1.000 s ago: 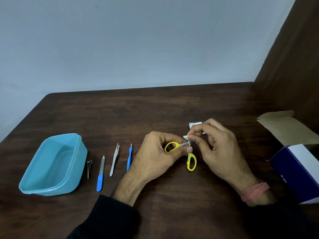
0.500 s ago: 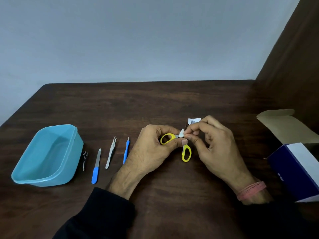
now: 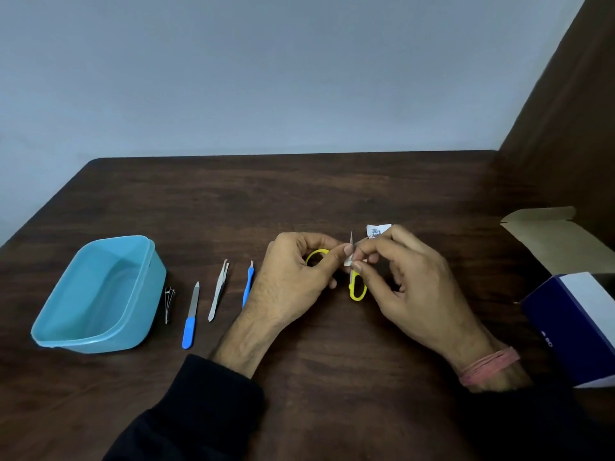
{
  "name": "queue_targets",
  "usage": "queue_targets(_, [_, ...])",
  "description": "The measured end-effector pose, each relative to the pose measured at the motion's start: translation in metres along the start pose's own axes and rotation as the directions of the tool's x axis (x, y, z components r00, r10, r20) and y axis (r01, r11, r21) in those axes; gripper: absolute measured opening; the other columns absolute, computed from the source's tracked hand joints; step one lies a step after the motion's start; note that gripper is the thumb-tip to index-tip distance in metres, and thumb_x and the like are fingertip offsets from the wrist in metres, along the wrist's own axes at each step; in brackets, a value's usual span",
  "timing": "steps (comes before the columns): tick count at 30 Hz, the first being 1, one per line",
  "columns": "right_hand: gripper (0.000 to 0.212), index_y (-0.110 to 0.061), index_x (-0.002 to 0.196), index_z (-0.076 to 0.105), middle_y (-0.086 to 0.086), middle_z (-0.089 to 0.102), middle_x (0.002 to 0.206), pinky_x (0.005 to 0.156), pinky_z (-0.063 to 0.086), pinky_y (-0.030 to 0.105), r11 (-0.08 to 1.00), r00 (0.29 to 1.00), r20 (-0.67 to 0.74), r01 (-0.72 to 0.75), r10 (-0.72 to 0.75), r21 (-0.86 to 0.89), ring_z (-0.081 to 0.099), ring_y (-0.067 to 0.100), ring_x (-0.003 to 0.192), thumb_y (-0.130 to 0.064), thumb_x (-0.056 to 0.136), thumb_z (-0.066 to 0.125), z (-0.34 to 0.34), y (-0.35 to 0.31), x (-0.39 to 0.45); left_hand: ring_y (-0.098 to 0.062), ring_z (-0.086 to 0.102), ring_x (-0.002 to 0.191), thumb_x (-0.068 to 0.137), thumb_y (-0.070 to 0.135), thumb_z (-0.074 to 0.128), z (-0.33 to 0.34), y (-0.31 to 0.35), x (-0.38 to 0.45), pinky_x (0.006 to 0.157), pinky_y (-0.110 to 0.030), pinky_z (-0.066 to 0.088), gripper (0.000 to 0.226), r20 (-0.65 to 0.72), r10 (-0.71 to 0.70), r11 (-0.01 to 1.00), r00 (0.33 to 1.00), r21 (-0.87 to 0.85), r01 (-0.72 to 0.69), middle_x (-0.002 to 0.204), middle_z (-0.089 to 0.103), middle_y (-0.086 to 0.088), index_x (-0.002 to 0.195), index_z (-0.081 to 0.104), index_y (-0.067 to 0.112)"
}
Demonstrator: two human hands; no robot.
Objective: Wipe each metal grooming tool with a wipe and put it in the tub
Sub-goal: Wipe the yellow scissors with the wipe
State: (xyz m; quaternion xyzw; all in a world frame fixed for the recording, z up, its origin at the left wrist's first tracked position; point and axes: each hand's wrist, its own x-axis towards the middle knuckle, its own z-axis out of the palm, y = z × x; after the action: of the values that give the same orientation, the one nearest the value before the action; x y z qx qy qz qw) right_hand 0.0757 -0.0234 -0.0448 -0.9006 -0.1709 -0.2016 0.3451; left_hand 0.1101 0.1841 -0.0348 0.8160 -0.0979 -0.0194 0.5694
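Note:
My left hand (image 3: pixel 293 277) grips small yellow-handled scissors (image 3: pixel 356 289) by one handle loop, blades pointing up and away. My right hand (image 3: pixel 409 281) pinches a small white wipe (image 3: pixel 348 261) against the blades near the pivot. A torn white wipe sachet (image 3: pixel 377 230) lies on the table just behind my right hand. Left of my hands lie a blue-handled cuticle tool (image 3: pixel 248 285), steel tweezers (image 3: pixel 219 289), a blue-handled nail file (image 3: pixel 191 315) and a nail clipper (image 3: pixel 169 303). The light blue tub (image 3: pixel 66 322) stands at the far left with nothing in it.
An open blue and white cardboard box (image 3: pixel 579 314) with a raised brown flap sits at the right table edge. The dark wooden table (image 3: pixel 332 377) meets a grey wall behind and a brown panel on the right.
The scissors have turned so the blades now point up and away. The wipe has slid down the blades toward the pivot. Both hands stayed near the table's middle.

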Motion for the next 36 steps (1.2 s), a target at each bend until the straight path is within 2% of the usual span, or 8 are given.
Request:
queue_targets(3, [0.012,-0.031,0.102,0.076,-0.017,0.056,0.101,0.066,0.048,0.026,0.999,0.999,0.024,0.032,-0.032,0.017,0.056,0.011,0.072,-0.022,0.097,0.082,0.000,-0.001,0.000,0.001,0.063,0.053,0.104,0.036,0.080,0.001,0.000,0.000,0.057,-0.012,0.044,0.019,-0.017,-0.008,1.000,1.000,0.015,0.008,0.059,0.073,0.007,0.087,0.085,0.029])
queue_targets(9, [0.013,-0.031,0.101,0.076,-0.016,0.054,0.101,0.072,0.053,0.030,0.999,0.998,0.044,0.045,-0.046,0.020,0.058,0.012,0.082,-0.021,0.096,0.082,-0.001,-0.002,-0.001,-0.002,0.066,0.054,0.104,0.035,0.080,0.001,0.001,0.001,0.060,-0.014,0.048,0.020,-0.028,-0.005,1.000,1.000,0.013,0.005,0.062,0.075,0.007,0.085,0.084,0.028])
queue_targets(15, [0.016,-0.032,0.095,0.076,-0.016,0.054,0.096,0.066,0.052,0.031,0.998,0.996,0.084,0.036,-0.040,0.042,0.058,0.019,0.076,-0.021,0.091,0.086,-0.008,0.002,-0.002,-0.004,0.070,0.054,0.103,0.034,0.081,0.004,0.000,0.000,0.061,-0.017,0.052,0.020,-0.047,0.026,0.998,0.999,0.067,-0.023,0.073,0.081,0.010,0.085,0.085,0.026])
queue_targets(22, [0.007,-0.034,0.092,0.078,-0.015,0.058,0.091,0.060,0.048,0.024,0.995,0.986,0.159,0.026,-0.041,0.092,0.059,0.019,0.071,-0.030,0.088,0.082,-0.005,-0.003,-0.004,0.001,0.066,0.051,0.101,0.033,0.084,0.004,0.005,-0.001,0.057,-0.011,0.047,0.018,-0.080,0.020,0.998,0.997,0.062,-0.015,0.058,0.072,0.014,0.083,0.084,0.027])
queue_targets(25, [0.015,-0.030,0.090,0.079,-0.014,0.059,0.088,0.062,0.046,0.021,0.995,0.991,0.130,0.007,-0.020,0.101,0.058,0.016,0.071,-0.018,0.086,0.088,-0.005,-0.006,-0.004,0.002,0.070,0.058,0.102,0.034,0.083,0.002,0.002,-0.001,0.063,-0.014,0.050,0.018,-0.068,0.042,0.996,0.997,0.083,-0.036,0.063,0.076,0.011,0.085,0.085,0.027])
queue_targets(29, [0.018,-0.032,0.084,0.078,-0.013,0.060,0.086,0.062,0.042,0.016,0.995,0.980,0.197,0.007,-0.027,0.099,0.059,0.015,0.071,-0.017,0.081,0.089,-0.005,-0.011,-0.006,0.006,0.070,0.067,0.102,0.032,0.083,0.002,0.001,0.000,0.069,-0.015,0.051,0.022,-0.068,0.058,0.994,0.996,0.098,-0.051,0.069,0.079,0.015,0.080,0.083,0.031])
queue_targets(32, [0.019,-0.035,0.080,0.078,-0.012,0.061,0.085,0.061,0.042,0.018,0.997,0.982,0.188,-0.036,0.021,0.074,0.059,0.019,0.070,-0.020,0.075,0.088,-0.010,-0.007,-0.005,-0.001,0.078,0.070,0.104,0.032,0.081,0.003,0.000,0.000,0.074,-0.021,0.058,0.021,-0.049,0.034,0.997,0.998,0.071,-0.030,0.071,0.081,0.010,0.084,0.084,0.026])
queue_targets(36, [0.007,-0.035,0.077,0.075,-0.011,0.064,0.081,0.060,0.046,0.027,0.997,0.982,0.183,-0.052,0.040,0.062,0.058,0.019,0.066,-0.038,0.072,0.075,-0.009,-0.009,-0.006,-0.008,0.081,0.071,0.104,0.033,0.081,0.003,-0.001,0.001,0.076,-0.025,0.061,0.021,-0.059,0.024,0.998,0.998,0.056,-0.021,0.071,0.081,0.007,0.085,0.085,0.025])
